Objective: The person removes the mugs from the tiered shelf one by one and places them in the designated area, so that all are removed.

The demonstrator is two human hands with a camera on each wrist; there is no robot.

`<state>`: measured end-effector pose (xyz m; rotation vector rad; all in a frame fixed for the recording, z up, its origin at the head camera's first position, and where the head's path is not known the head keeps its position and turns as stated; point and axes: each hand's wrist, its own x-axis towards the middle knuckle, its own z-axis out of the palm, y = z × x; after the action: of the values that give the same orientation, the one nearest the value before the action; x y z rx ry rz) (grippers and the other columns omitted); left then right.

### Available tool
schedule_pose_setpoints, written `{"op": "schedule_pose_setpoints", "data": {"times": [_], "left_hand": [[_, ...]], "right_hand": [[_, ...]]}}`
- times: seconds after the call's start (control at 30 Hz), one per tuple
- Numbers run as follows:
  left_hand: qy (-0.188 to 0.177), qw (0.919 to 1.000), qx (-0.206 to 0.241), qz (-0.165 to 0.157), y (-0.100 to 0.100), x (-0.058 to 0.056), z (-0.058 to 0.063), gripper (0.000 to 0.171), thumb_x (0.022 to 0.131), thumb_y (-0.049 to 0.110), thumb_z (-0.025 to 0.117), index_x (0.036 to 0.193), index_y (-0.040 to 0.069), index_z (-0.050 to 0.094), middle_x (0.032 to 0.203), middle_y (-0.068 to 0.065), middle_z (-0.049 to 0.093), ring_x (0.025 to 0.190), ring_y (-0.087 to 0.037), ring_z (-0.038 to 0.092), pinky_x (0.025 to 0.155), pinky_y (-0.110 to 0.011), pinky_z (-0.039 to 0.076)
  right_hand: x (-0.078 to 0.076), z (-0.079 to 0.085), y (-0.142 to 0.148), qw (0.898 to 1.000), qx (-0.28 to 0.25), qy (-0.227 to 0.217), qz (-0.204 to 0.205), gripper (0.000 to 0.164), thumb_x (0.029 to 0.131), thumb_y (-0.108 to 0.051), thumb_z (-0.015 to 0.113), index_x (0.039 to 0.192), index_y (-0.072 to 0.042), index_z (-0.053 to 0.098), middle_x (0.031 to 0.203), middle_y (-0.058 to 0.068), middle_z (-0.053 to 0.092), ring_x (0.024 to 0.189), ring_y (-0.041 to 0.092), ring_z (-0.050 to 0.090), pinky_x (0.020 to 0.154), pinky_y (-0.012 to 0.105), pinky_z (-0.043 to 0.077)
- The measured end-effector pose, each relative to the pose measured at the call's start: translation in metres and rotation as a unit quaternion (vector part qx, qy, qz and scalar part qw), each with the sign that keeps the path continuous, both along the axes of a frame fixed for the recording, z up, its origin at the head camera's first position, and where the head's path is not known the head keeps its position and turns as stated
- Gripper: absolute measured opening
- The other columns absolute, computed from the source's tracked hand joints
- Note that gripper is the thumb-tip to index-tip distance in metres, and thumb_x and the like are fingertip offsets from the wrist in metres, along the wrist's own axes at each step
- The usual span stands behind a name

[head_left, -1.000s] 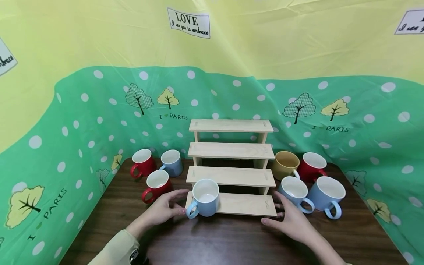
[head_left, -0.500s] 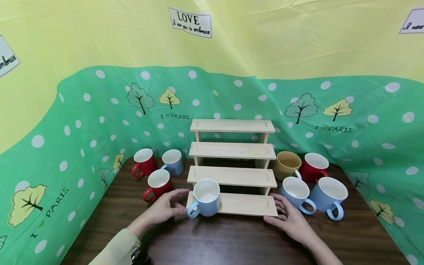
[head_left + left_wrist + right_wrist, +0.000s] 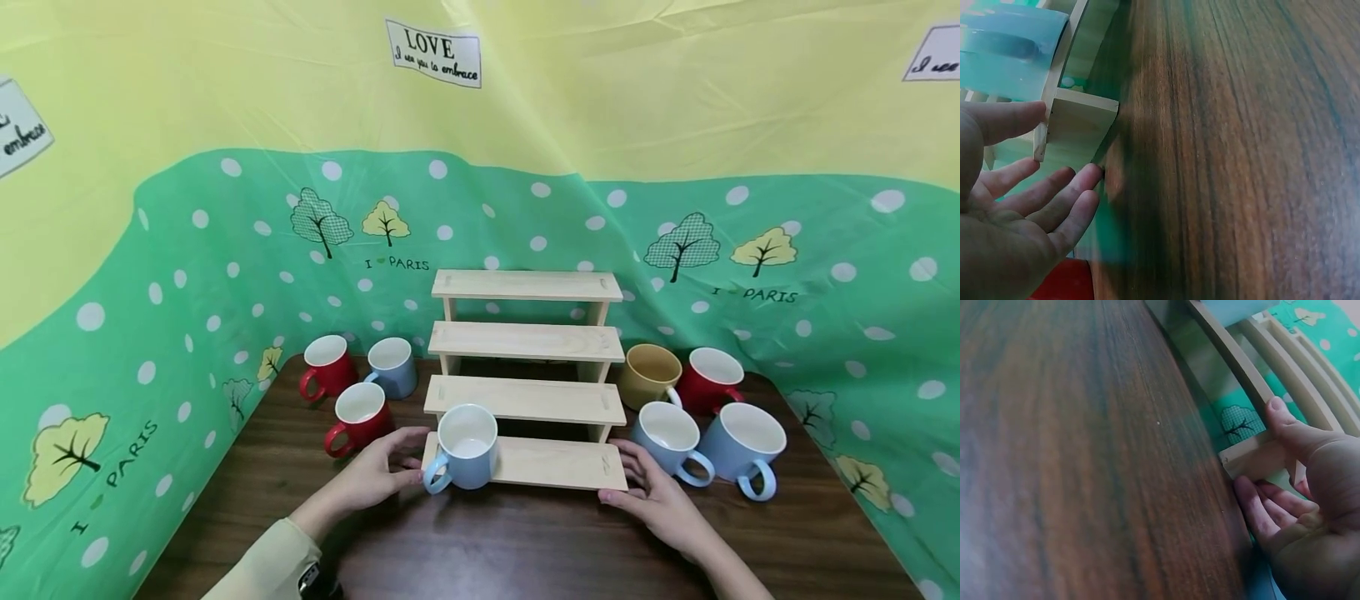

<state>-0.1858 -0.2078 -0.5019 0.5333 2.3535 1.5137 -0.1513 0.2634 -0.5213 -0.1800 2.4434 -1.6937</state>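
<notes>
A four-tier wooden step shelf (image 3: pixel 558 463) stands on the table. On the left of its lowest step sits a light blue mug (image 3: pixel 467 454), its handle toward the front left. My left hand (image 3: pixel 370 475) grips the left end of that step; in the left wrist view the thumb (image 3: pixel 1019 120) lies on the front edge and the index fingertip touches the board's end. At the opposite end, my right hand (image 3: pixel 660 504) holds the step, its thumb (image 3: pixel 1282 415) pressed on the front edge. The other right fingers are around the end support.
Left of the shelf are red mugs (image 3: pixel 363 421) (image 3: pixel 330 371) and a blue mug (image 3: pixel 393 371). Right of it stand a tan mug (image 3: pixel 647 377), a red mug (image 3: pixel 708 379) and two blue mugs (image 3: pixel 663 433) (image 3: pixel 738 446). A patterned cloth (image 3: pixel 525 225) hangs behind the table (image 3: pixel 480 550).
My right hand has closed in on the shelf's right end, its thumb now against the front edge. The left hand stays at the left end. The mugs have not moved.
</notes>
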Motion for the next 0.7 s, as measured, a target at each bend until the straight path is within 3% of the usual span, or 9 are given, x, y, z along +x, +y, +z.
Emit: {"op": "schedule_pose_setpoints", "data": {"times": [0.1, 0.2, 0.4, 0.57, 0.7], "left_hand": [[0.011, 0.9999, -0.002, 0.009, 0.000, 0.001, 0.001, 0.063, 0.098, 0.007, 0.081, 0.156, 0.004, 0.055, 0.151, -0.022, 0.061, 0.115, -0.033, 0.074, 0.098, -0.044, 0.063], [0.052, 0.9980, -0.010, 0.033, 0.001, 0.004, 0.002, 0.052, 0.100, 0.008, 0.078, 0.150, 0.007, 0.061, 0.145, -0.018, 0.067, 0.111, -0.027, 0.074, 0.097, -0.037, 0.062], [0.139, 0.9853, 0.004, 0.098, 0.005, 0.010, 0.013, 0.038, 0.101, 0.005, 0.077, 0.138, 0.010, 0.067, 0.130, -0.009, 0.075, 0.103, -0.022, 0.074, 0.093, -0.032, 0.062], [0.147, 0.9804, 0.022, 0.129, 0.008, 0.016, 0.029, 0.044, 0.102, 0.008, 0.077, 0.143, 0.011, 0.061, 0.132, -0.008, 0.074, 0.110, -0.022, 0.073, 0.094, -0.032, 0.060], [0.141, 0.9805, 0.036, 0.132, 0.010, 0.020, 0.040, 0.052, 0.103, 0.011, 0.077, 0.149, 0.016, 0.054, 0.139, -0.008, 0.071, 0.115, -0.025, 0.072, 0.096, -0.033, 0.059]], "right_hand": [[0.001, 0.001, 0.000, 1.000, 0.006, -0.003, 0.009, 0.085, 0.098, -0.020, 0.085, 0.163, -0.002, 0.034, 0.157, 0.029, 0.052, 0.144, 0.045, 0.054, 0.097, 0.028, 0.059], [0.002, 0.001, 0.000, 1.000, 0.016, -0.001, 0.012, 0.085, 0.099, -0.021, 0.084, 0.164, -0.002, 0.033, 0.157, 0.029, 0.052, 0.143, 0.044, 0.055, 0.097, 0.028, 0.059], [0.001, 0.001, 0.001, 1.000, 0.023, 0.003, 0.008, 0.085, 0.098, -0.024, 0.085, 0.163, -0.003, 0.034, 0.156, 0.028, 0.053, 0.143, 0.044, 0.055, 0.096, 0.025, 0.058], [0.000, 0.000, 0.002, 1.000, 0.026, -0.005, 0.012, 0.086, 0.099, -0.025, 0.084, 0.164, -0.003, 0.032, 0.158, 0.029, 0.052, 0.145, 0.044, 0.053, 0.098, 0.024, 0.057], [0.002, 0.002, 0.002, 0.999, 0.019, -0.011, 0.025, 0.085, 0.101, -0.023, 0.081, 0.165, -0.002, 0.029, 0.158, 0.030, 0.052, 0.145, 0.044, 0.053, 0.098, 0.024, 0.057]]}}
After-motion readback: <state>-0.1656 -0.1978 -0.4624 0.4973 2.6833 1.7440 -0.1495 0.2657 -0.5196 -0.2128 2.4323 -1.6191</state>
